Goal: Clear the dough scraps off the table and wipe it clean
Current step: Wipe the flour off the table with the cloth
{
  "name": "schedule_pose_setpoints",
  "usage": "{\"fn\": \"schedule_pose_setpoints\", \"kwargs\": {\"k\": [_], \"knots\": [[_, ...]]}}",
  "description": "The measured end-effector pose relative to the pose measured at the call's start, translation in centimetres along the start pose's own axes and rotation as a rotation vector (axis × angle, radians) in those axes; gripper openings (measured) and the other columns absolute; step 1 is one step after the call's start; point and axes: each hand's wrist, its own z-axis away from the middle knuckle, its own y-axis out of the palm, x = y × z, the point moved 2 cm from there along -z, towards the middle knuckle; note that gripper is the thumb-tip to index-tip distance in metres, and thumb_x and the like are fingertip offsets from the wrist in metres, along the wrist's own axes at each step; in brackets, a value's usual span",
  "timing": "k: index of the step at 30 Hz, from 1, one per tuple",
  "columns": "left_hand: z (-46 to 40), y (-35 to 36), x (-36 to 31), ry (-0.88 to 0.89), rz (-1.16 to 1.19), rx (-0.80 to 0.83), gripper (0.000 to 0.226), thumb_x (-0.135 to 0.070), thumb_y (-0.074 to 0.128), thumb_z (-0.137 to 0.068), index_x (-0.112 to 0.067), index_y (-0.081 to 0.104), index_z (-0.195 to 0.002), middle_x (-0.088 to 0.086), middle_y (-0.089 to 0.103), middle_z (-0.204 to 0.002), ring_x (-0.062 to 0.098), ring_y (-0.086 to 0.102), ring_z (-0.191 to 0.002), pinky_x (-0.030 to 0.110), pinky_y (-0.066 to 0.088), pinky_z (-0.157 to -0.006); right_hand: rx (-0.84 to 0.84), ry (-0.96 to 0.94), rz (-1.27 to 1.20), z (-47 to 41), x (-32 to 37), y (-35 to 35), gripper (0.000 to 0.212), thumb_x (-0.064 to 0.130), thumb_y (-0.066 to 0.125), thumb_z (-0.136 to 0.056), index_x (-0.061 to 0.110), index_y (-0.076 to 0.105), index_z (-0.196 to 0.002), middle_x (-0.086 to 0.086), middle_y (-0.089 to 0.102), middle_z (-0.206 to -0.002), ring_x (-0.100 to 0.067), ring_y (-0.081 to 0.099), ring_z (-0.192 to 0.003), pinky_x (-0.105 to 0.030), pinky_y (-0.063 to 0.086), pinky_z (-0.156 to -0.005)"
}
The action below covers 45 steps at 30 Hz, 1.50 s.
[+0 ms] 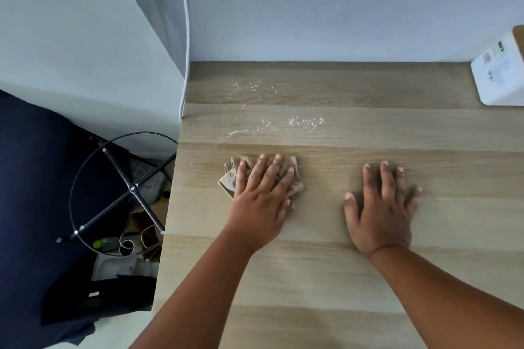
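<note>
A light wooden table fills the view. My left hand presses flat, fingers straight, on a crumpled beige cloth near the table's left side. To its right, my right hand lies flat on the bare wood with fingers spread. Beyond the cloth, small white specks and wet-looking smears streak the wood, with another sprinkle of specks farther back near the wall.
A white box stands at the table's back right corner. A white cable hangs down the wall at the table's left edge. Left of the table on the floor are a black wire frame, bags and clutter.
</note>
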Motion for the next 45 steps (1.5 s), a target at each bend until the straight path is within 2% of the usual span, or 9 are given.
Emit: {"fn": "schedule_pose_setpoints", "kwargs": {"k": [6,11,17,20,25,30,33,40,45], "knots": [[6.4,-0.4,2.6,0.004,-0.018,-0.023,0.058,-0.055,0.049,-0.1,-0.031,0.048,-0.153,-0.005,0.032,-0.167,0.022,0.021,-0.158,0.061,0.023,-0.122,0.029,0.002,-0.002,0.0,-0.1,-0.3,0.077,0.056,0.036,-0.091,0.018,0.036,-0.158,-0.014,0.017,-0.17,-0.039,0.005,-0.158,-0.069,0.002,-0.122],[7.0,-1.6,5.9,-0.347,0.004,-0.044,0.07,-0.064,0.042,-0.095,-0.028,0.044,-0.156,0.002,0.026,-0.169,0.025,0.015,-0.159,0.06,0.009,-0.126,0.05,0.0,0.007,0.0,0.1,-0.5,0.077,0.056,0.035,-0.091,0.018,0.035,-0.159,-0.014,0.016,-0.17,-0.039,0.003,-0.158,-0.07,0.004,-0.121],[-1.5,-2.1,7.5,-0.683,0.045,-0.04,0.073,-0.062,0.023,-0.097,-0.032,0.02,-0.163,-0.001,0.006,-0.174,0.023,-0.003,-0.16,0.061,-0.008,-0.124,0.046,-0.007,0.006,-0.1,0.1,-0.5,0.077,0.054,0.038,-0.092,0.017,0.035,-0.159,-0.015,0.017,-0.17,-0.039,0.004,-0.158,-0.071,0.005,-0.121],[-5.6,-2.5,8.2,-0.582,0.036,-0.003,0.067,-0.055,0.025,-0.097,-0.04,0.021,-0.162,-0.008,0.006,-0.173,0.02,-0.004,-0.16,0.058,-0.011,-0.124,0.048,-0.005,-0.002,0.0,0.1,-0.5,0.076,0.055,0.038,-0.092,0.018,0.035,-0.159,-0.015,0.017,-0.17,-0.039,0.003,-0.158,-0.071,0.005,-0.121],[-6.5,-3.0,7.7,-0.246,0.057,0.065,0.063,-0.051,0.03,-0.096,-0.04,0.033,-0.158,-0.013,0.012,-0.171,0.016,-0.003,-0.16,0.058,-0.009,-0.125,0.05,-0.002,-0.007,-0.1,0.1,-0.5,0.077,0.056,0.035,-0.092,0.018,0.036,-0.159,-0.015,0.017,-0.17,-0.038,0.003,-0.158,-0.071,0.006,-0.121],[-1.8,-2.5,7.0,0.015,0.006,0.067,0.059,-0.044,0.037,-0.098,-0.033,0.042,-0.156,-0.009,0.022,-0.17,0.02,0.009,-0.16,0.061,0.006,-0.126,0.059,0.003,0.0,-0.1,0.2,-0.6,0.077,0.057,0.034,-0.092,0.019,0.035,-0.159,-0.014,0.017,-0.17,-0.038,0.004,-0.158,-0.07,0.005,-0.121],[0.8,-2.3,8.3,-0.052,-0.033,0.042,0.062,-0.05,0.039,-0.1,-0.031,0.037,-0.159,-0.006,0.02,-0.171,0.019,0.007,-0.16,0.063,0.011,-0.125,0.059,-0.001,0.004,-0.1,0.1,-0.5,0.077,0.056,0.035,-0.092,0.019,0.035,-0.159,-0.014,0.017,-0.17,-0.038,0.004,-0.158,-0.07,0.005,-0.121],[-4.0,-2.2,7.6,-0.469,-0.027,0.032,0.071,-0.062,0.023,-0.097,-0.035,0.019,-0.163,-0.004,0.004,-0.174,0.024,-0.005,-0.16,0.062,-0.009,-0.124,0.03,-0.01,0.003,-0.1,0.2,-0.3,0.076,0.056,0.037,-0.092,0.019,0.033,-0.159,-0.014,0.018,-0.17,-0.038,0.005,-0.158,-0.071,0.007,-0.121],[-8.3,-2.0,6.2,-0.362,-0.027,0.066,0.069,-0.058,0.021,-0.095,-0.04,0.021,-0.161,-0.005,0.006,-0.174,0.022,-0.005,-0.16,0.063,-0.011,-0.123,0.041,-0.008,0.015,-0.2,0.0,-0.4,0.076,0.056,0.035,-0.093,0.019,0.032,-0.16,-0.014,0.018,-0.17,-0.039,0.005,-0.158,-0.071,0.006,-0.121]]}}
